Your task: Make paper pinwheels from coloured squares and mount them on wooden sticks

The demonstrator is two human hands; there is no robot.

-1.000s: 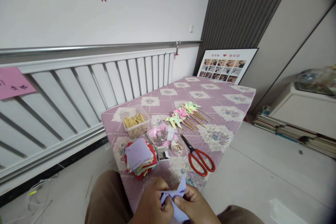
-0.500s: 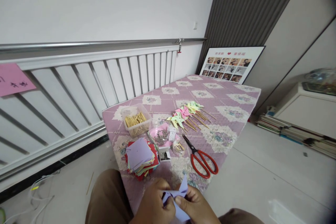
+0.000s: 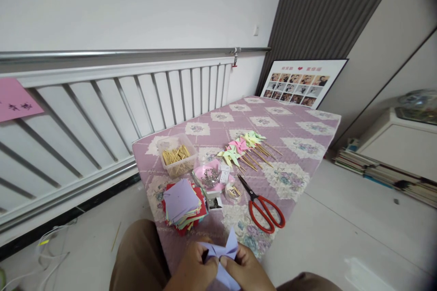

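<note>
A purple paper pinwheel is held between both hands at the table's near edge, its blades folded in toward the centre. My left hand grips its left side, and my right hand pinches the right side. Both thumbs press near the middle, and the fingers behind the paper are hidden. Just beyond lie a stack of coloured paper squares, a small white box with dark bits in it, and a round clear container of short pale pieces. Red-handled scissors lie to the right.
A plastic tub of short wooden sticks stands at the left, beside a pink dish of small metal pins. Finished pinwheels on sticks lie farther back. A white radiator runs along the table's left side.
Both hands have shifted slightly left with the purple pinwheel and turned it, so more of its folded face shows. The things on the table have not moved.
</note>
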